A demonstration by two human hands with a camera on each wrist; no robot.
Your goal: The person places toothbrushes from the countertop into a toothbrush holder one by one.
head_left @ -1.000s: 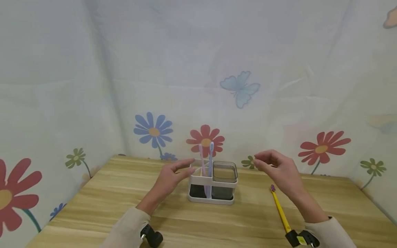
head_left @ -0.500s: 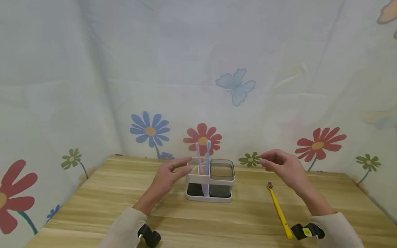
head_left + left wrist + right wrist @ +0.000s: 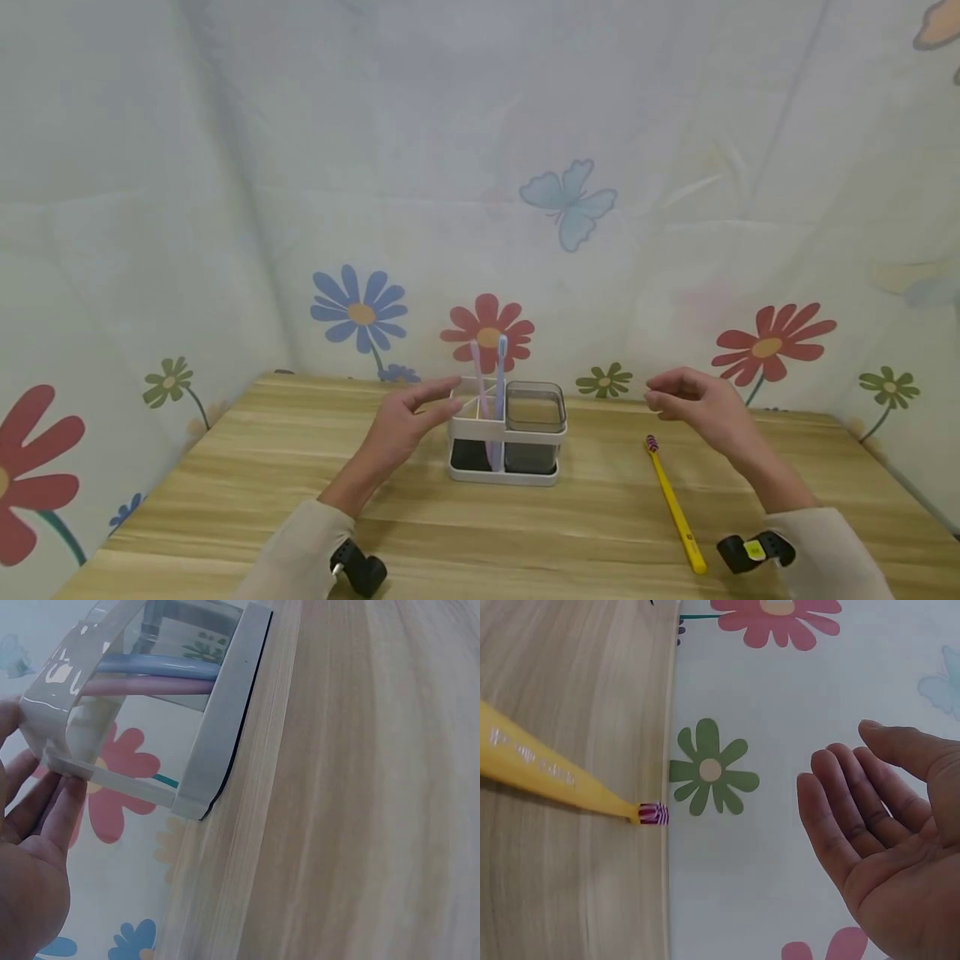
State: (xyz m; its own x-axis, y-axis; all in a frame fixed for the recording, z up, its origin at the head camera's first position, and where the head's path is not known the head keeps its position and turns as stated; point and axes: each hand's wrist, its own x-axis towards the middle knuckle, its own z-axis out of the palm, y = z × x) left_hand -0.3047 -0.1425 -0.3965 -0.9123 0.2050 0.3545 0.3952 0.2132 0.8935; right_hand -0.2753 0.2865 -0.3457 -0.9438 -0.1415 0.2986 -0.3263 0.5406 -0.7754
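A white toothbrush holder point(image 3: 480, 429) with a smoky clear cup point(image 3: 536, 408) on its right side stands upright on the table. Two toothbrushes lean inside its left part, one pink point(image 3: 480, 379) and one blue point(image 3: 502, 367). My left hand point(image 3: 401, 421) holds the left end of the holder's upper frame, thumb and fingers around the corner; the left wrist view shows fingertips point(image 3: 71, 787) on that corner. Over the right of the table hangs my right hand point(image 3: 705, 408), its fingers loosely bent around nothing. Below it lies a yellow toothbrush point(image 3: 677, 508) with purple-and-white bristles.
The wooden table point(image 3: 420, 542) ends at the back against a pale cloth point(image 3: 420, 167) printed with flowers and butterflies. Small black cameras point(image 3: 360, 569) are strapped to both wrists.
My right hand has drifted to the right, away from the holder, and its wrist camera no longer covers the yellow toothbrush's handle end. The left hand stays at the holder. The head view shifts slightly.
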